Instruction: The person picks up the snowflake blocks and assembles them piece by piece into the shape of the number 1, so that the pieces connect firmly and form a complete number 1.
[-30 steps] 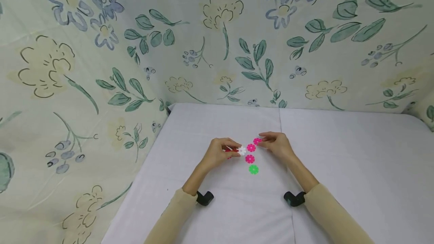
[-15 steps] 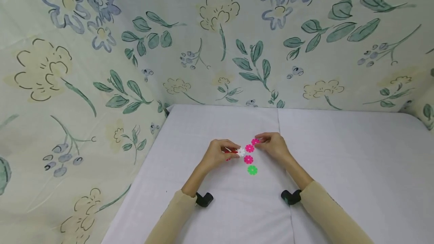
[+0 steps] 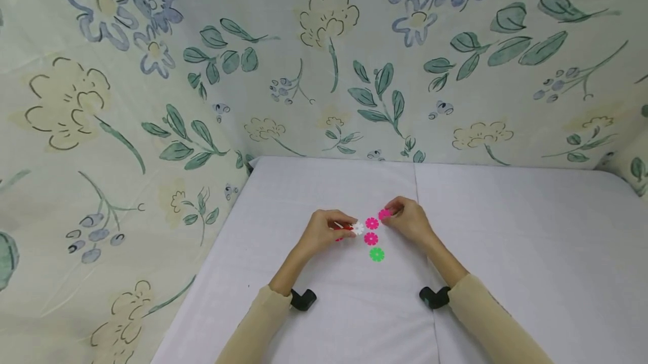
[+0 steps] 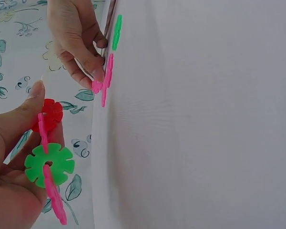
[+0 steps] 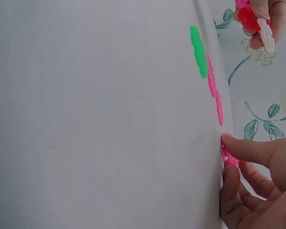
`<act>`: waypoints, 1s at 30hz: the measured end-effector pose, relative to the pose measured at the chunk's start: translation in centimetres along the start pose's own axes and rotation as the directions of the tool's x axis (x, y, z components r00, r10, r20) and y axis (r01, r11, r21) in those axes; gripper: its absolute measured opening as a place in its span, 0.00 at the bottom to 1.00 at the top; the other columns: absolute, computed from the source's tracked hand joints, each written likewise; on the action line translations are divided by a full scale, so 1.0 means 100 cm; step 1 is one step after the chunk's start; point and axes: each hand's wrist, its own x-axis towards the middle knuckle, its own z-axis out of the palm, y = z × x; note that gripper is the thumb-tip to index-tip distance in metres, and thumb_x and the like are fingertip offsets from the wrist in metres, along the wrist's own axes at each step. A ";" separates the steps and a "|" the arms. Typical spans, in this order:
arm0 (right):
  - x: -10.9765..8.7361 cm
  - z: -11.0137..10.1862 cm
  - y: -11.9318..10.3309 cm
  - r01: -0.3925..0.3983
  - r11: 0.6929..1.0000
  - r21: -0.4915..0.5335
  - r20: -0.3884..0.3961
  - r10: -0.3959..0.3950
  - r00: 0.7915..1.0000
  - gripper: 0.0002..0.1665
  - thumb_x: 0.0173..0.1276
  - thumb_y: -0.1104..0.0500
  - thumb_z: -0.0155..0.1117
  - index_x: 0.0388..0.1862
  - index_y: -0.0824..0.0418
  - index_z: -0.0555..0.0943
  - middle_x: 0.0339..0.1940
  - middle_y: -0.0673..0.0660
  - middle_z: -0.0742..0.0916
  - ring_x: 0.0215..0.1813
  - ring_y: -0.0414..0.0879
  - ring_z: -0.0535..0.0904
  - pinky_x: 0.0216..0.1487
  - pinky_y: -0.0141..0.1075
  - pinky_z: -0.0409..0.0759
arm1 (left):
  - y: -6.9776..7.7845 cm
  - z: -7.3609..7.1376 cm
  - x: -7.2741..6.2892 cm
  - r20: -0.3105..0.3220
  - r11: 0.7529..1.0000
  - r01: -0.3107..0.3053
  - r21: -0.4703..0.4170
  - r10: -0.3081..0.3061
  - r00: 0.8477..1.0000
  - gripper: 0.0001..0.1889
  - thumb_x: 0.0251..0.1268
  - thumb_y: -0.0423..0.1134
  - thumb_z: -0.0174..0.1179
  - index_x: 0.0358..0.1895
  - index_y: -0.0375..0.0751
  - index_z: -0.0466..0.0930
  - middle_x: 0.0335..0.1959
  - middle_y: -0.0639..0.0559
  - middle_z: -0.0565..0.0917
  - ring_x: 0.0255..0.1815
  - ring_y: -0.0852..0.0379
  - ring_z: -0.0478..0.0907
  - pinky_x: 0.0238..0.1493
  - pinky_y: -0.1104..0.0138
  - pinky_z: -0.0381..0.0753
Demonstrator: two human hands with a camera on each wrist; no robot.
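Observation:
My left hand [image 3: 321, 232] holds a chain of slotted plastic flower discs between thumb and fingers. A white disc [image 3: 358, 228] forms the chain's right end. Beside it is a red disc [image 4: 52, 112], followed in the left wrist view by a pink disc, a green disc [image 4: 62, 160] and another pink disc [image 4: 55, 195]. My right hand [image 3: 409, 219] pinches a loose pink flower disc [image 3: 383, 214] low at the tabletop, tilted in the right wrist view. Two more pink discs [image 3: 371, 238] lie flat just left of it, with a green disc [image 3: 377, 254] nearest me.
A white cloth [image 3: 314, 184] covers the table, with a crease running front to back near the right hand. Floral fabric [image 3: 283, 60] hangs behind and along the left side. Black wrist cameras [image 3: 304, 300] sit at both sleeve cuffs.
My right fingers have closed round the pink disc and shifted it slightly away from its neighbour. The left hand keeps its chain in nearly the same place.

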 end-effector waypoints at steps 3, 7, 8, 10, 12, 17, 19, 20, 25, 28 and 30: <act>-0.002 -0.003 0.003 0.023 0.999 0.032 -0.007 -0.022 1.000 0.15 0.67 0.64 0.73 0.49 0.67 0.82 0.39 0.61 0.85 0.37 0.46 0.78 0.35 0.29 0.79 | 0.001 0.000 0.000 0.007 1.000 0.000 0.007 0.000 1.000 0.15 0.55 0.33 0.78 0.47 0.42 0.92 0.43 0.47 0.92 0.35 0.58 0.84 0.32 0.72 0.86; -0.006 -0.007 0.005 0.022 0.997 0.073 -0.002 -0.022 1.000 0.14 0.70 0.64 0.70 0.51 0.67 0.83 0.39 0.62 0.86 0.35 0.44 0.80 0.34 0.27 0.81 | 0.002 0.000 0.000 0.011 1.000 0.001 0.015 -0.001 1.000 0.15 0.55 0.33 0.78 0.47 0.42 0.92 0.43 0.48 0.92 0.36 0.61 0.84 0.33 0.72 0.86; -0.007 -0.008 0.005 0.020 0.996 0.084 0.002 -0.021 1.000 0.14 0.70 0.64 0.70 0.52 0.68 0.83 0.39 0.62 0.86 0.35 0.44 0.81 0.34 0.27 0.82 | 0.002 0.000 0.000 0.012 1.000 0.002 0.016 -0.002 1.000 0.15 0.55 0.33 0.78 0.47 0.42 0.92 0.44 0.48 0.92 0.36 0.62 0.84 0.34 0.72 0.86; -0.010 -0.010 0.005 0.003 0.993 0.120 0.011 -0.004 1.000 0.14 0.72 0.64 0.69 0.54 0.68 0.84 0.40 0.63 0.87 0.35 0.43 0.83 0.35 0.27 0.84 | 0.002 0.000 0.000 0.011 1.000 0.002 0.019 -0.002 1.000 0.15 0.55 0.33 0.78 0.47 0.42 0.92 0.44 0.48 0.92 0.36 0.63 0.83 0.34 0.72 0.86; -0.012 -0.012 0.005 -0.003 0.987 0.160 0.031 -0.002 1.000 0.15 0.72 0.64 0.68 0.55 0.69 0.84 0.42 0.64 0.87 0.36 0.43 0.85 0.37 0.29 0.86 | 0.003 0.000 0.000 0.010 1.000 0.002 0.020 -0.002 1.000 0.15 0.55 0.33 0.78 0.47 0.42 0.92 0.44 0.48 0.92 0.37 0.63 0.83 0.35 0.72 0.86; -0.021 -0.015 0.001 0.021 0.973 0.230 0.073 -0.038 0.997 0.17 0.72 0.63 0.69 0.56 0.68 0.85 0.48 0.66 0.90 0.41 0.46 0.90 0.42 0.31 0.89 | 0.005 -0.001 0.000 0.010 1.000 -0.004 0.021 0.004 1.000 0.14 0.55 0.33 0.77 0.47 0.41 0.92 0.44 0.48 0.92 0.37 0.62 0.83 0.34 0.72 0.86; -0.026 -0.017 -0.002 0.048 0.969 0.241 0.081 -0.070 0.994 0.17 0.72 0.62 0.70 0.56 0.68 0.86 0.50 0.66 0.90 0.43 0.47 0.91 0.44 0.31 0.89 | 0.005 -0.001 0.000 0.014 1.000 -0.006 0.018 0.006 1.000 0.14 0.56 0.33 0.77 0.47 0.41 0.92 0.44 0.48 0.92 0.37 0.62 0.84 0.34 0.72 0.86; -0.029 -0.017 -0.004 0.061 0.966 0.250 0.083 -0.084 0.993 0.17 0.71 0.61 0.71 0.56 0.67 0.86 0.50 0.66 0.90 0.43 0.48 0.91 0.44 0.31 0.88 | 0.005 -0.001 0.001 0.017 1.000 -0.006 0.016 0.006 1.000 0.14 0.56 0.33 0.77 0.47 0.41 0.92 0.44 0.48 0.92 0.37 0.62 0.84 0.34 0.72 0.86; -0.040 -0.016 -0.011 0.117 0.944 0.309 0.084 -0.150 0.985 0.18 0.69 0.61 0.73 0.56 0.67 0.85 0.48 0.67 0.91 0.44 0.49 0.92 0.46 0.33 0.89 | 0.007 -0.002 0.001 0.027 1.000 -0.003 0.010 0.003 1.000 0.14 0.57 0.34 0.77 0.47 0.42 0.92 0.45 0.49 0.92 0.38 0.61 0.84 0.35 0.71 0.87; -0.045 -0.012 -0.013 0.136 0.933 0.334 0.066 -0.167 0.984 0.18 0.68 0.61 0.74 0.55 0.66 0.86 0.48 0.66 0.91 0.44 0.51 0.92 0.46 0.33 0.89 | 0.008 -0.002 0.002 0.037 1.000 0.001 0.003 -0.001 0.999 0.13 0.57 0.35 0.77 0.47 0.42 0.92 0.45 0.49 0.92 0.38 0.61 0.84 0.36 0.71 0.87; -0.048 -0.009 -0.013 0.148 0.927 0.344 0.049 -0.175 0.983 0.18 0.68 0.61 0.74 0.54 0.66 0.86 0.48 0.66 0.91 0.44 0.52 0.92 0.46 0.32 0.89 | 0.008 -0.002 0.002 0.046 1.000 0.003 -0.003 -0.003 0.999 0.13 0.58 0.35 0.77 0.47 0.42 0.92 0.45 0.49 0.92 0.38 0.61 0.84 0.36 0.71 0.86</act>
